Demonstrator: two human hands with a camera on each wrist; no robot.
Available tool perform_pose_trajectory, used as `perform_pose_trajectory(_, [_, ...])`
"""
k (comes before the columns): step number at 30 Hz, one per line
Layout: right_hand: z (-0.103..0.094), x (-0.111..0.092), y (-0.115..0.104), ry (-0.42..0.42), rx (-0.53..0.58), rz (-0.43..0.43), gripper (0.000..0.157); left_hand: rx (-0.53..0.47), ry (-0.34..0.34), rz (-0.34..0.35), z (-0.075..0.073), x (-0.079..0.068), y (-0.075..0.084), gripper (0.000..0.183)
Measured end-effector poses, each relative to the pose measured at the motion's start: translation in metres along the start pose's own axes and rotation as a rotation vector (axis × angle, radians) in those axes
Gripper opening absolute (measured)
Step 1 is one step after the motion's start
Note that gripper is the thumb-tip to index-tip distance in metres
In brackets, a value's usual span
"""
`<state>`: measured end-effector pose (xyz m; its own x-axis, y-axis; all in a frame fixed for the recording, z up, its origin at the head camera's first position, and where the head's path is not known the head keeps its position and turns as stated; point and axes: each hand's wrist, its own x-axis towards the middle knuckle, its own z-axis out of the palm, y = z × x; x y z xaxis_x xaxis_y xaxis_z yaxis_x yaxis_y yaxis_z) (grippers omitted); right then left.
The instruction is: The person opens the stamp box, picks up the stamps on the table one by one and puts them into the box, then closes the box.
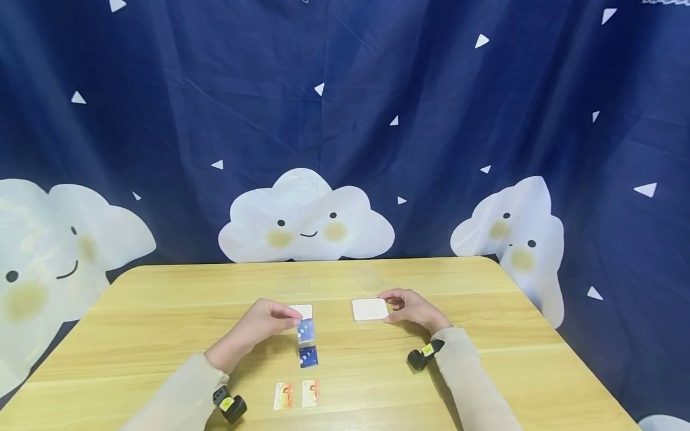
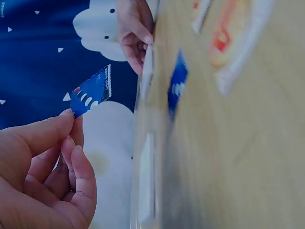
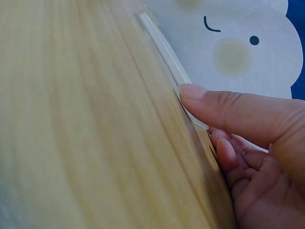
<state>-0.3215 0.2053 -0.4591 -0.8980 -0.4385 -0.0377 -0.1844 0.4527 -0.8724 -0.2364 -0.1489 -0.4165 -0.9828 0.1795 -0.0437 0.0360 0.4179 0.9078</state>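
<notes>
My left hand (image 1: pixel 260 326) pinches a blue postage stamp (image 2: pixel 93 93) between thumb and fingertip. The stamp has perforated edges and a row of pale moon shapes, and it is held above the table. Just below it in the head view, a matching blue stamp (image 1: pixel 308 357) lies on the wood. Behind my left fingers is a white rounded card or pad (image 1: pixel 305 310), partly hidden. With thumb and fingers, my right hand (image 1: pixel 414 309) grips the right end of another white rounded pad (image 1: pixel 369 309), seen edge-on in the right wrist view.
Two orange-and-white stamps (image 1: pixel 283 395) lie side by side near the front of the wooden table (image 1: pixel 366 389). Farther back are two clear, thin rectangular pieces (image 1: pixel 293 284). A dark blue curtain (image 1: pixel 356 143) with cloud faces hangs behind the table.
</notes>
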Motion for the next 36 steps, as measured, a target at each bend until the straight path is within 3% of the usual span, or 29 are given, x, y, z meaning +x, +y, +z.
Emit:
perform_pose_trajectory(19, [0.000, 0.001, -0.005, 0.000, -0.014, 0.004, 0.054, -0.067, 0.009, -0.001, 0.048, 0.044, 0.043, 0.011])
perform_pose_trajectory(26, [0.000, 0.002, -0.002, 0.007, -0.026, 0.006, 0.054, -0.085, -0.006, -0.009, 0.062, 0.058, 0.049, 0.011])
perform_pose_trajectory(36, [-0.001, 0.001, -0.001, -0.007, -0.010, -0.014, 0.053, -0.081, 0.024, 0.021, 0.086, 0.080, 0.045, 0.010])
